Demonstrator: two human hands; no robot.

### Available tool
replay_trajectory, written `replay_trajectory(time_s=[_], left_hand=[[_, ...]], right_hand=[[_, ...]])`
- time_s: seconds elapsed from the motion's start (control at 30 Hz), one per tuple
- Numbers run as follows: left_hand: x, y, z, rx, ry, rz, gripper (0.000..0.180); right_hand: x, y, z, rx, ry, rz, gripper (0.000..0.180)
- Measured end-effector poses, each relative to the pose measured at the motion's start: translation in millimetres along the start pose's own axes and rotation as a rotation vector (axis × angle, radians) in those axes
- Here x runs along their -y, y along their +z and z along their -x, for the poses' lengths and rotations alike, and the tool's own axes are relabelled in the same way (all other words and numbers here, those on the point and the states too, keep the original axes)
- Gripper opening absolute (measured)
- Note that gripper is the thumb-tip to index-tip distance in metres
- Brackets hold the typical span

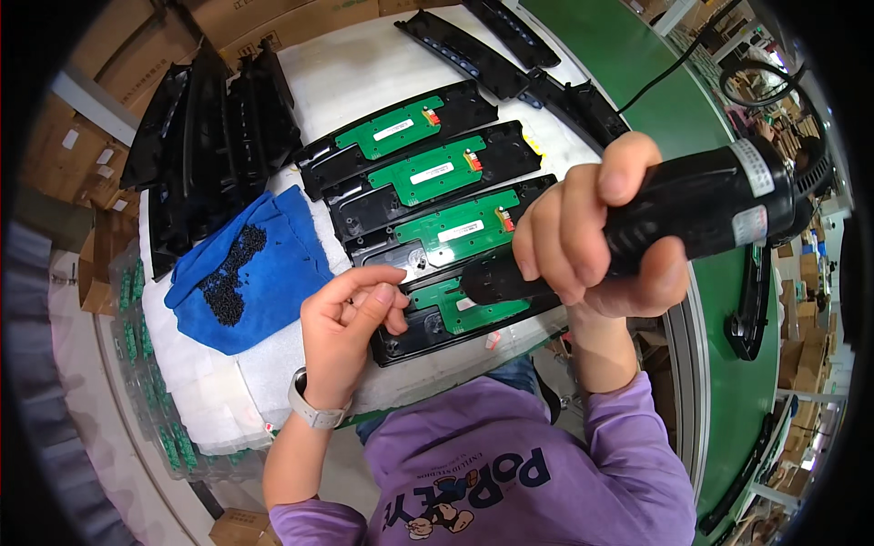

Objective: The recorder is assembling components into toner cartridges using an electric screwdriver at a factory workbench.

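My right hand is wrapped round a black electric screwdriver, its nose pointing left over the nearest black plastic panel. A green circuit board lies in that panel, partly hidden by the tool. At the panel's left part, my left hand has thumb and fingers pinched together; whatever they hold, if anything, is too small to make out. Farther back, three similar panels with green boards lie in a row. To the left, a blue cloth bears a pile of small black screws.
Long black panels stand bunched at the back left, and more black panels lie at the back. A green work surface runs along the right. Trays of green boards sit left of the white-covered table.
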State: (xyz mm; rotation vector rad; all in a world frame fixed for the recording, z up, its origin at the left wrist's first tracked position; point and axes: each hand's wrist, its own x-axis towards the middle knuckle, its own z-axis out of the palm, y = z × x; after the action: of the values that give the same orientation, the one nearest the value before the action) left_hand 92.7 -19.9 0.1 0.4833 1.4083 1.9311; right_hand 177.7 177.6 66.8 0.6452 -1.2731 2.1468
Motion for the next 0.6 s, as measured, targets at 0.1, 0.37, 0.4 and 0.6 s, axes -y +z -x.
replay_trajectory(time_s=[0.1, 0.37, 0.4, 0.6], left_hand=[[-7, 1, 2, 0.074, -0.015, -0.106, 0.015], [-7, -4, 3, 0.131, -0.033, -0.078, 0.014], [-7, -5, 3, 0.129, -0.033, -0.078, 0.014], [-7, -6, 2, 0.194, -0.122, 0.065, 0.022]], right_hand=[[-8, -2, -4, 0.036, -0.09, -0.137, 0.039], [-20, 5, -1, -0.113, -0.077, -0.192, 0.035], [-21, 5, -1, -0.115, -0.07, -0.189, 0.034], [-17, 7, 3, -0.194, -0.065, -0.211, 0.039]])
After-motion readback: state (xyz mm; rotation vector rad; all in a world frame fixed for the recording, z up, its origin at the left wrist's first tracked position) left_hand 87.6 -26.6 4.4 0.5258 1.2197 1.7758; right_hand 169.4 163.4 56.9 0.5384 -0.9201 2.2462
